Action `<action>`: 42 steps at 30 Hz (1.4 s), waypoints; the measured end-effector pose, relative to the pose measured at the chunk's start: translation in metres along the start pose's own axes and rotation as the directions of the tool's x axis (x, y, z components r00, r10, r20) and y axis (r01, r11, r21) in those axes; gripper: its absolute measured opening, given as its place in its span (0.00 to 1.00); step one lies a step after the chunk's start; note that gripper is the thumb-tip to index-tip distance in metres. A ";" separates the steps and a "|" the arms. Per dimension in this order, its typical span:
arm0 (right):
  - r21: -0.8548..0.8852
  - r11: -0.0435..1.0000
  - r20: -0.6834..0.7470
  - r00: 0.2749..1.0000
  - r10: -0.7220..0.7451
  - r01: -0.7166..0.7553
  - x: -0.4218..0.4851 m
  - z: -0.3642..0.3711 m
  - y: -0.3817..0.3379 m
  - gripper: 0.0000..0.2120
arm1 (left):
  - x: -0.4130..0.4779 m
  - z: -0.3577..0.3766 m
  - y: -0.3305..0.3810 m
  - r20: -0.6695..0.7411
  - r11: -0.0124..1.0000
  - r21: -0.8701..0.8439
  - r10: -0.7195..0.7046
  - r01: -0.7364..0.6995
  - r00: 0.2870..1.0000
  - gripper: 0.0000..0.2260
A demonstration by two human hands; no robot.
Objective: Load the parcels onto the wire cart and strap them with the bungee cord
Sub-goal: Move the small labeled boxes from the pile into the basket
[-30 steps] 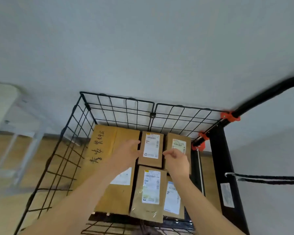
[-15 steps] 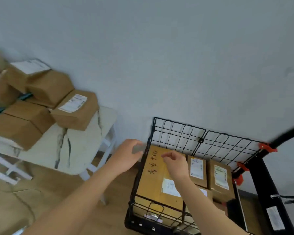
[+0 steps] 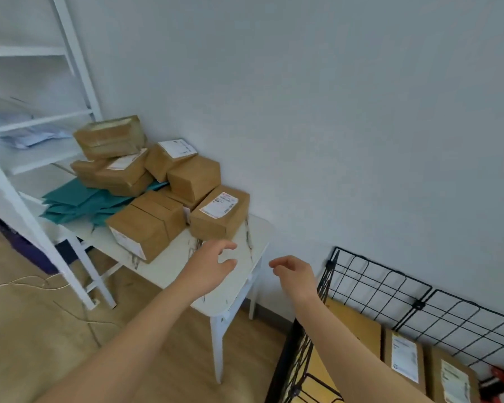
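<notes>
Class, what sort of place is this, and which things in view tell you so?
Probably a small parcel-handling or mailroom corner: brown cardboard parcels with white shipping labels are piled on a white marbled side table, more lie in a black wire cart, and white metal shelving stands alongside.

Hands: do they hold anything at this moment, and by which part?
Nothing is held. The left hand is open above the white table, short of the labelled parcel; the right hand is loosely curled and empty.
</notes>
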State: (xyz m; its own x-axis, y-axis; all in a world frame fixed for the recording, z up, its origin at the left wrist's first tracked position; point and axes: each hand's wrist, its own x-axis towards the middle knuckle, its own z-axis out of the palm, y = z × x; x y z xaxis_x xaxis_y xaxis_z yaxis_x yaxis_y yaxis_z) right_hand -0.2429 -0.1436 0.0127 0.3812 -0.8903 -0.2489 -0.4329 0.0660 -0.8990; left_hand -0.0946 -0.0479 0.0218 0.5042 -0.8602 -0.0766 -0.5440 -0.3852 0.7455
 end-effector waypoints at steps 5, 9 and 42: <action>-0.014 0.998 0.055 0.997 -0.052 0.053 0.032 0.034 -0.017 0.12 | 0.019 -0.029 -0.018 -0.049 0.999 0.041 -0.010 0.012 0.999 0.15; 0.030 0.999 0.079 0.996 -0.030 0.028 0.068 0.060 -0.032 0.11 | 0.053 -0.050 -0.035 -0.048 0.998 0.057 -0.030 0.033 0.998 0.17; -0.103 0.952 -0.112 0.954 0.277 -0.288 0.265 0.163 -0.059 0.12 | 0.291 -0.093 -0.120 0.372 0.995 0.091 -0.062 0.030 0.926 0.23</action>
State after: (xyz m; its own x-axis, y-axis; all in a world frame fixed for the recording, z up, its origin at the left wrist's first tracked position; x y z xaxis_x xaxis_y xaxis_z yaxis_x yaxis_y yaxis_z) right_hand 0.0164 -0.3099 -0.0585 0.1522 -0.8821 -0.4459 -0.6061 0.2730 -0.7471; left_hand 0.1792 -0.2212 -0.0283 0.2509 -0.8971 -0.3636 -0.5874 -0.4397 0.6795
